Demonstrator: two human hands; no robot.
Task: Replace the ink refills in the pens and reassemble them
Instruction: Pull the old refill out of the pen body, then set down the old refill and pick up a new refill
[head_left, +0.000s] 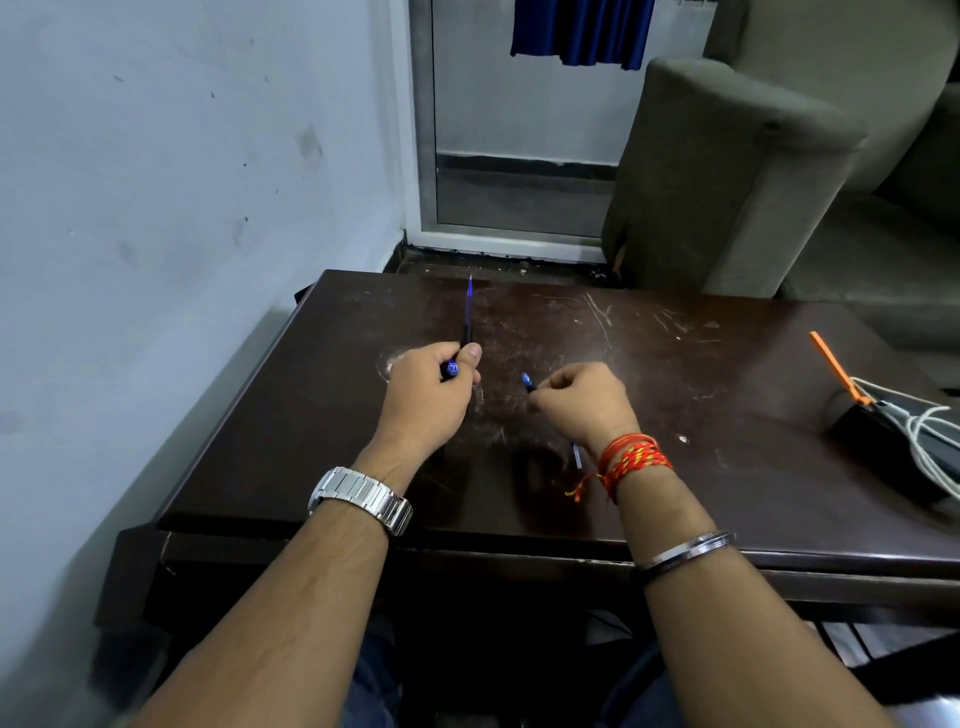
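My left hand (434, 387) is closed around a dark pen barrel (464, 345) with a blue cap end, held above the dark wooden table (701, 364). A blue ink refill (469, 299) sticks out of the barrel and points away from me. My right hand (582, 402) pinches a small blue-and-black pen piece (528, 382) between its fingertips, a short way right of the left hand. A thin pale pen part (577, 454) lies on the table, partly hidden under my right wrist.
At the table's right edge sit a black box (878, 441), an orange stick-like tool (834, 366) and a coiled white cable (930, 441). A grey wall runs along the left. A grey sofa (753, 171) stands beyond the table's far right.
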